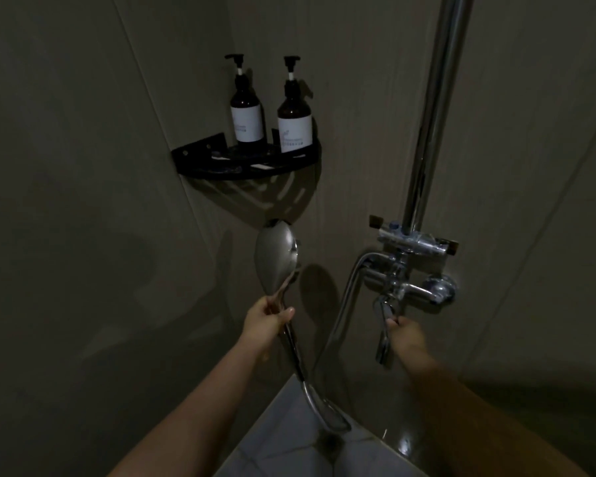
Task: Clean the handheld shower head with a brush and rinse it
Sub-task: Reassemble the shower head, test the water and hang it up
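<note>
My left hand point(267, 320) grips the handle of the chrome handheld shower head point(276, 258), which stands upright with its rounded back toward me. Its metal hose point(310, 397) loops down from the handle toward the floor. My right hand point(405, 333) pinches the lever of the chrome mixer tap point(410, 287) on the right wall. No brush shows anywhere in the dim view. I cannot tell whether water is running.
A black corner shelf point(248, 165) carries two dark pump bottles point(246, 110) above the shower head. A chrome riser pipe point(434, 108) climbs from the tap. A spout point(384, 342) hangs below the lever. Pale floor tiles point(289, 449) lie at the bottom.
</note>
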The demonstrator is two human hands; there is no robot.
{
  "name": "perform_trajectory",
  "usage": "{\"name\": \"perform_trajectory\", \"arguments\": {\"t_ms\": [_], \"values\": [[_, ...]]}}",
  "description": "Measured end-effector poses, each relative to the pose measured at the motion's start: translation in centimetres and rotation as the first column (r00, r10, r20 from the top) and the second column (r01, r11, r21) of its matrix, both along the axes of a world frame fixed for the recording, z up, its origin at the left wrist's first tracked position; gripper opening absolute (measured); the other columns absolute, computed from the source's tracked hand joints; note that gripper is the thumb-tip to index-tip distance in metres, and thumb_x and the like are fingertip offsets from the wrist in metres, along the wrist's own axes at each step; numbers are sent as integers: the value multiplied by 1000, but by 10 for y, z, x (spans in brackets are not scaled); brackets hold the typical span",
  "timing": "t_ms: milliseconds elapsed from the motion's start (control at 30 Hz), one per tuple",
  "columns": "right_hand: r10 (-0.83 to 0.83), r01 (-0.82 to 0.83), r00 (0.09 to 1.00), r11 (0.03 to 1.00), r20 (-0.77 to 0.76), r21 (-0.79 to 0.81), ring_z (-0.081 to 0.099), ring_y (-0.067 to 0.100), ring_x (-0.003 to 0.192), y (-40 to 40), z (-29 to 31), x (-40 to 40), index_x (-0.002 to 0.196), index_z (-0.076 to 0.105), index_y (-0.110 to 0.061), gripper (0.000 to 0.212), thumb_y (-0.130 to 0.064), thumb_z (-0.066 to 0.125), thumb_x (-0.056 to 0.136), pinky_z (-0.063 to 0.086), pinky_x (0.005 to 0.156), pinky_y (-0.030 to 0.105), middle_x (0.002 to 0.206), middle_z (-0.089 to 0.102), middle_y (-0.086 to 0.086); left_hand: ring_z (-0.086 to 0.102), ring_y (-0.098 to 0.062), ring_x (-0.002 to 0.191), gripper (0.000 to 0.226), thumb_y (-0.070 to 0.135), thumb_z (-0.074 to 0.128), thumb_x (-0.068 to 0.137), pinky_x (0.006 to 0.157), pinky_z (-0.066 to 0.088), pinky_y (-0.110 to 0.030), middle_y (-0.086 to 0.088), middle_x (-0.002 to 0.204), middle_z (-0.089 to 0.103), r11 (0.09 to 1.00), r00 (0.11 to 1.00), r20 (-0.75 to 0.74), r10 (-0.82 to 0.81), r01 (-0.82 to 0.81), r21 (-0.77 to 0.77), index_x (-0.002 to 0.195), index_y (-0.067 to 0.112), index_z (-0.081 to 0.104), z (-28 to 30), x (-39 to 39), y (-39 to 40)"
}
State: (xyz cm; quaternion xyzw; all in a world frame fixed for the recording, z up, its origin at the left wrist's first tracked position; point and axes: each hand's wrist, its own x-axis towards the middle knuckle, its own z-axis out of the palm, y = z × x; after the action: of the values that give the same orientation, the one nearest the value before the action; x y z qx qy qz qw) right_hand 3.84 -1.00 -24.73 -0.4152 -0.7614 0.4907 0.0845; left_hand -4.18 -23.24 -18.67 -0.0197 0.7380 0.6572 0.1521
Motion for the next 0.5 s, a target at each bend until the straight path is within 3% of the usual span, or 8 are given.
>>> {"name": "perform_trajectory", "arguments": {"t_ms": [67,500], "values": [[-9,9,1000,1000,-14,-12,57,40,107,1,1,0,107,61,12,26,-8,49,95,41,81,33,112,62,30,49,-11,65,25,-2,65,82,61,42,-22,0,69,53,999,1000,-26,17,-18,-31,70,15,51,-2,0,-2],[-16,16,1000,999,6,-46,58,41,107,-5,9,1,104,62,12,31,-13,46,97,42,84,35,112,62,32,47,-11,65,26,0,64,83,60,39,-22,0,68,50,997,999,-33,8,-10,-82,68,15,51,-12,0,-6]]}}
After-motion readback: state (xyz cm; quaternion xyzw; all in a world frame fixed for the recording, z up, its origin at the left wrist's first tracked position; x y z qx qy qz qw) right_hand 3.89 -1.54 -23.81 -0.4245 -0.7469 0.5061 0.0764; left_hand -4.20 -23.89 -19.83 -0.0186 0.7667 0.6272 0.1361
